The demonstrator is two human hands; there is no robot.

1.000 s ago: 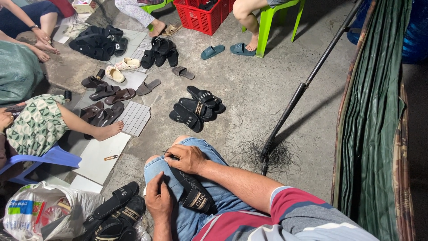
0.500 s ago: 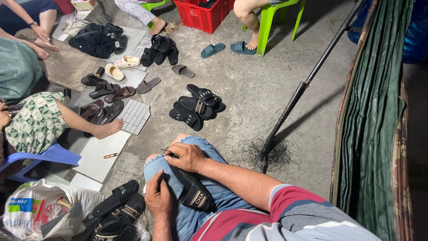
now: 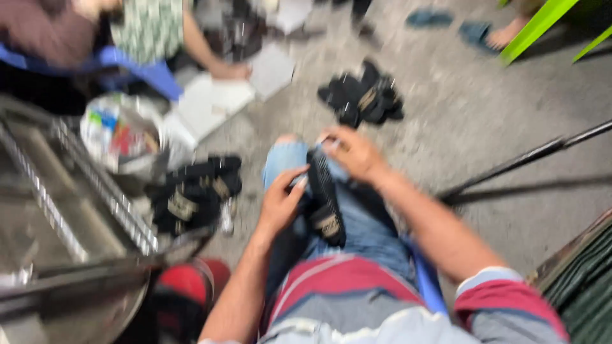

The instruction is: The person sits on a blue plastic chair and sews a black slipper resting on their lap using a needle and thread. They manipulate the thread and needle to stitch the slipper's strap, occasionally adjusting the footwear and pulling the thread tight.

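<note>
The picture is smeared by camera motion. A black slide sandal (image 3: 324, 202) with a tan patch on its strap lies along my jeans-clad knee. My left hand (image 3: 278, 202) grips its left side near the middle. My right hand (image 3: 354, 153) holds its far end, by the knee. Whether anything small sits in the right fingers is too blurred to tell.
A heap of black sandals (image 3: 191, 194) lies on the concrete to my left. Another pair of sandals (image 3: 364, 97) rests further out. A plastic bag (image 3: 120, 134), white boards (image 3: 210, 102) and a seated person's arm (image 3: 210, 54) are at upper left. A dark pole (image 3: 529, 156) crosses the right side. Metal bars (image 3: 95, 191) fill the left.
The camera has swung down and to the left and the view has blurred. Both hands stay on the sandal over my knee.
</note>
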